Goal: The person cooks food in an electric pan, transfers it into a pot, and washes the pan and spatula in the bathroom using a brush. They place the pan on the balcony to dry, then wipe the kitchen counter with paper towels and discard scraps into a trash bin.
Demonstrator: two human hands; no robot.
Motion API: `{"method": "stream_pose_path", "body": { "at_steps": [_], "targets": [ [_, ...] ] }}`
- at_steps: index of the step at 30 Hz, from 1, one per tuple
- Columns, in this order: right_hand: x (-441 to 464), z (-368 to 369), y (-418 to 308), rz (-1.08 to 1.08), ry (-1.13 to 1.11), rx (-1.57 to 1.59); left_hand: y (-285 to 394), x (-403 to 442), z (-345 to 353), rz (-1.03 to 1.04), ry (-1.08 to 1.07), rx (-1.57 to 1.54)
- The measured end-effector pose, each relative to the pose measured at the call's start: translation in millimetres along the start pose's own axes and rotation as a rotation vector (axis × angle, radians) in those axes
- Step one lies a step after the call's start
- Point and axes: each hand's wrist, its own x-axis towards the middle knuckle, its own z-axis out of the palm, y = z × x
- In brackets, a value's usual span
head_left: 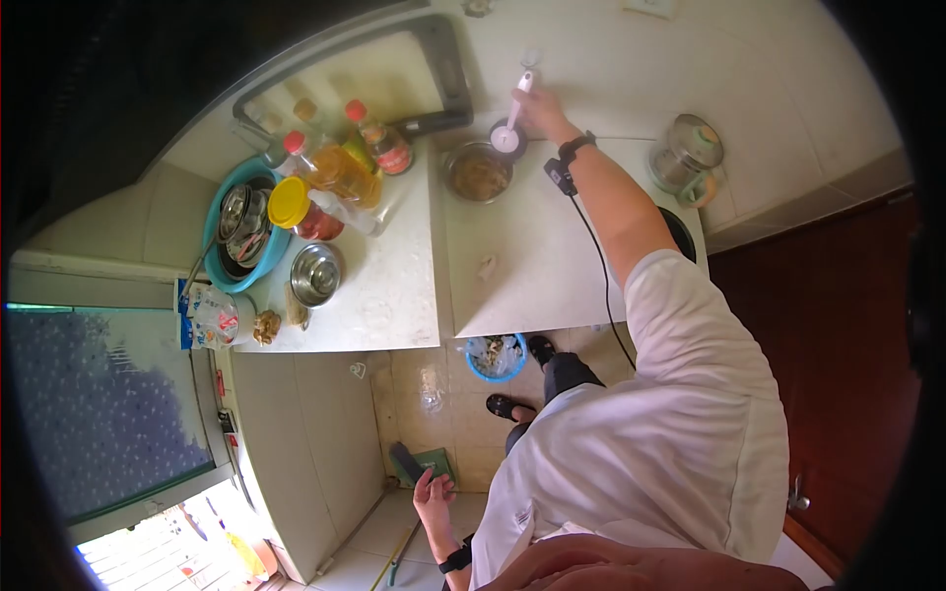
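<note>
My right hand (542, 110) reaches to the back of the counter by the wall. Its fingers are closed around a pale pink long-handled utensil (514, 106) with a round end; its exact kind is unclear. Just below and left of that round end, a metal bowl (479, 172) with brownish contents stands on the white counter (542, 256). A small pale scrap (487, 267) lies nearer the front. Low at my side, my left hand (434, 500) hangs away from the counter, its fingers loosely apart and nothing visible in them.
Bottles (345, 175) and a yellow-lidded jar (288, 202) crowd the left counter beside a blue basin (212, 231) of metal dishes and a steel bowl (315, 276). A glass-sided appliance (685, 158) stands at right. A blue bin (496, 378) sits on the floor by my feet.
</note>
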Motion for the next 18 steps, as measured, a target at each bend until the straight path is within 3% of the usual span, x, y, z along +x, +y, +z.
{"method": "stream_pose_path", "body": {
  "at_steps": [2, 4, 6, 8, 12, 15, 16, 17, 18],
  "targets": [
    [-1.5, 9.2, 12.7, 0.049, 0.125, 0.042, 1.2, -0.8, 3.7, 0.004, -0.018, 0.021],
    [12.0, 17.3, 51.2, -0.319, 0.620, -0.387, 11.0, 3.5, 9.3, 0.045, -0.062, 0.073],
    [-46.2, 32.4, 31.8, -0.382, 0.694, -0.296, 23.7, 17.3, 18.8, 0.074, -0.133, 0.127],
    [-146.3, 33.9, -8.9, -0.088, 0.199, 0.170, 45.0, 35.4, 38.9, 0.148, -0.248, 0.209],
    [-315.5, -4.1, -15.1, -0.061, -0.032, 0.100, 82.1, 77.5, 118.1, 0.355, -0.538, 0.331],
    [-374.7, -88.5, 45.9, -0.220, 0.208, -0.046, 119.9, 73.2, 193.1, 0.446, -0.771, 0.447],
    [-385.5, -121.2, 48.4, -0.082, 0.336, 0.024, 129.8, 75.4, 216.2, 0.489, -0.827, 0.502],
    [-389.4, -161.4, 62.5, -0.012, 0.444, -0.052, 140.2, 77.9, 240.7, 0.530, -0.885, 0.559],
    [-393.3, -200.7, 86.5, -0.029, 0.552, -0.273, 153.1, 79.5, 265.1, 0.450, -0.946, 0.417]
  ]
}}
